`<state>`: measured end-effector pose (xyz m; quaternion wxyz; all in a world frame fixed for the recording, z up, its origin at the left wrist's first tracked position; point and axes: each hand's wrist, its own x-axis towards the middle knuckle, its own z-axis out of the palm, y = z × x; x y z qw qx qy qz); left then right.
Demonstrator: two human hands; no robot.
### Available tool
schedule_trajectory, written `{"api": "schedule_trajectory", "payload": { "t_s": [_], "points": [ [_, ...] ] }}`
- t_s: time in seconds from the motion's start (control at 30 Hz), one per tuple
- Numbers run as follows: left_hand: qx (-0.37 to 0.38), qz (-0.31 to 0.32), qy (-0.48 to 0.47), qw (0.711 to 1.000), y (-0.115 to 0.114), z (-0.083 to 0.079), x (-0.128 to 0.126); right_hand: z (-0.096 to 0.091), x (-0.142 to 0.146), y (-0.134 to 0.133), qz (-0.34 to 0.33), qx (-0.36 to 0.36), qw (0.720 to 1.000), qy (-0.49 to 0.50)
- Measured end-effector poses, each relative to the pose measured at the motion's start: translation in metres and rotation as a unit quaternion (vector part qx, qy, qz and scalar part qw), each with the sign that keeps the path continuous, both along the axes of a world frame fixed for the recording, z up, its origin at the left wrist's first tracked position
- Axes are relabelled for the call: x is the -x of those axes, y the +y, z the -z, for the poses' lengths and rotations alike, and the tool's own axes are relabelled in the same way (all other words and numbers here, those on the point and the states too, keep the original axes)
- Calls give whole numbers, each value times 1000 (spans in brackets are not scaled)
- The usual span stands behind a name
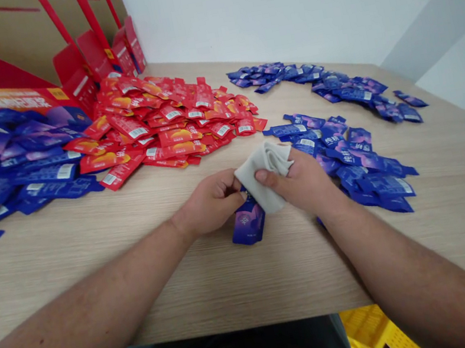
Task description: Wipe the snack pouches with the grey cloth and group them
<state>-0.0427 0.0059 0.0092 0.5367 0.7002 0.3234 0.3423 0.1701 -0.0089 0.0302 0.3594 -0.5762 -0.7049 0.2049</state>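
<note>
In the middle of the head view, my left hand (pixel 215 202) pinches a blue and purple sachet (pixel 247 222) near its upper end. The sachet hangs with its printed lower part showing. My right hand (pixel 308 178) grips a folded whitish cloth (pixel 262 177), with the thumb pressed on top of it. The cloth lies against the sachet's upper part and hides it. Just beyond my right hand is a pile of similar blue sachets (pixel 360 160).
Red sachets (pixel 169 119) are heaped at the centre left, beside a blue heap (pixel 10 165). Red cardboard boxes (pixel 75 75) stand at the back left. A row of blue sachets (pixel 333 84) lies towards the wall. Below the table edge is a yellow crate (pixel 372 332).
</note>
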Motion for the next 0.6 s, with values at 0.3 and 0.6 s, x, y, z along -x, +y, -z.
{"api": "schedule_trajectory", "payload": {
  "t_s": [0.3,0.6],
  "points": [
    [263,-97,-180,943,-2,2,-13,-8,11,-11,-82,9,993,-79],
    [239,-166,-174,941,2,0,-12,-2,19,-14,-94,-19,984,-151]
  ]
}}
